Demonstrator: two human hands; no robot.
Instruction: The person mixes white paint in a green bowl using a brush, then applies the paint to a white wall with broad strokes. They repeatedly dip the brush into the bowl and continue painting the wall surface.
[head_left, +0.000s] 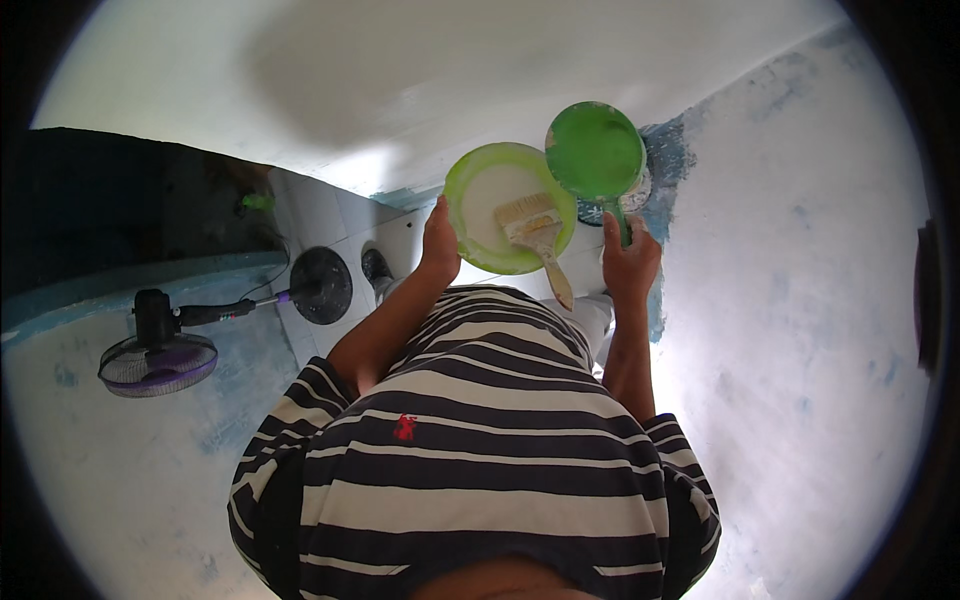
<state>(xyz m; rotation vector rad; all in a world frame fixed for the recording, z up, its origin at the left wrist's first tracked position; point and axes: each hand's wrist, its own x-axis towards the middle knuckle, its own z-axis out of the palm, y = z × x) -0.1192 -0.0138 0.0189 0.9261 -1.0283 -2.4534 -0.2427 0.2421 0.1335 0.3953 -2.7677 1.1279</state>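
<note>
My left hand (441, 238) grips the rim of a light green plastic basin (466, 253) from its left side. Whitish liquid that looks like paint (480, 191) covers the basin's bottom. A wide flat paintbrush (534, 229) rests in the basin, its bristles over the liquid and its wooden handle sticking out past the near rim. In my right hand (632, 259) is the handle of a green plastic dipper (595, 150), held up beside the basin's right edge. Part of a paint-smeared bucket (637, 193) shows behind the dipper, which hides most of it.
A pedestal fan (159, 364) with a round black base (321, 285) stands on the tiled floor at left. A white wall (360, 67) rises ahead. The right wall (787, 262) has blue patches. A dark doorway (135, 202) opens at far left.
</note>
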